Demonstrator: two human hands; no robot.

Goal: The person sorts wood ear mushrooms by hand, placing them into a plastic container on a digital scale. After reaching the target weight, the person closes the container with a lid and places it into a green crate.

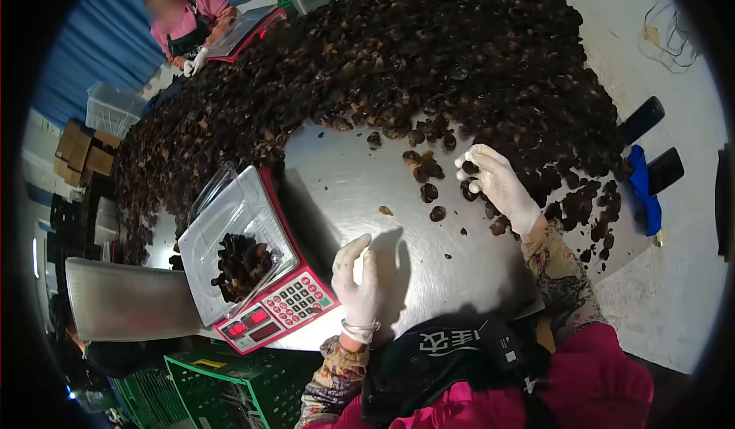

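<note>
Right hand point(498, 184) in a white glove is stretched far out, fingers pinching a dark dried mushroom point(468, 167) at the near edge of the huge dark mushroom heap point(459, 54). Left hand point(358, 279) rests half-open and holding nothing on the shiny metal tabletop point(344, 176), just right of the red digital scale point(279, 310) carrying a clear plastic tray point(230, 237) of mushrooms.

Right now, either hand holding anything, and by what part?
Right hand pinches a dark mushroom by its edge at the fingertips. Left hand holds nothing.

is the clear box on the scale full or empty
Partly filled. The clear box on the scale holds dark mushrooms at one end; its other end is bare.
</note>
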